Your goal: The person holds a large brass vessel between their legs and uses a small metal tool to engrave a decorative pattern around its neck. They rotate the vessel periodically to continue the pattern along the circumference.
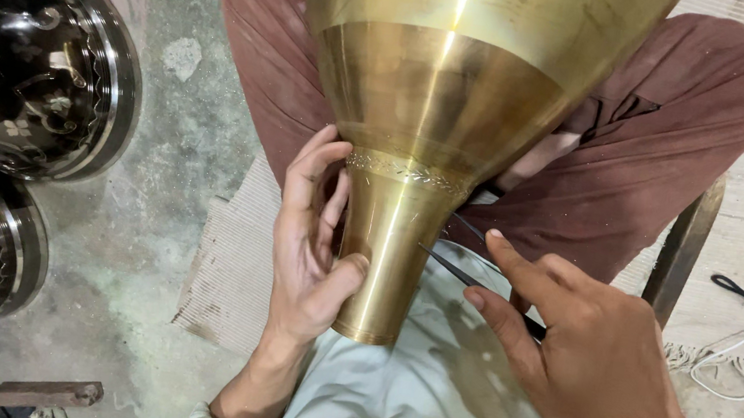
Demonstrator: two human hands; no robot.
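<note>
Engraving the leaf band on the brass vase (pixel 423 102) looks underway. Left hand (pixel 311 239) clasps its narrow neck; right hand (pixel 590 359), beside the neck, pinches a thin metal tool (pixel 454 268). Steady tip pressure seems needed next.

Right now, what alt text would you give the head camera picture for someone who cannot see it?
A seated person's left hand grips the narrow neck of a large brass vessel resting on their lap, while the right hand holds a thin dark tool against it. Dark decorated metal bowls sit on the concrete floor.
</note>
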